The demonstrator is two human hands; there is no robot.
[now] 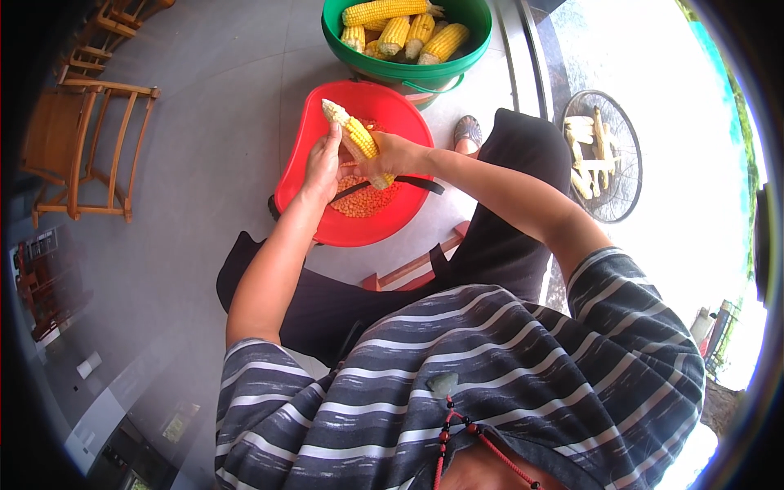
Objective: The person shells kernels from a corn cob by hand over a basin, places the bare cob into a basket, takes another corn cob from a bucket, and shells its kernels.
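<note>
A partly stripped corn cob (pixel 361 137) is held aslant above the red plastic basin (pixel 392 101). Its pale end points up and left, and yellow kernels still cover much of its visible side. My left hand (pixel 323 160) grips it from the left, thumb along the cob near the pale end. From the right, my right hand (pixel 392 153) closes around the lower part. Loose orange-yellow kernels (pixel 364 199) lie in the basin below my hands. Across the basin, under both hands, runs a narrow black strip (pixel 422 182); its middle is partly hidden.
Beyond the basin stands a green bucket (pixel 373 64) full of corn cobs (pixel 444 44). To the right, a round wire basket (pixel 631 190) holds several bare cobs (pixel 591 164). A wooden chair (pixel 116 144) is at the left. Part of a reddish wooden stool (pixel 413 269) shows between my legs.
</note>
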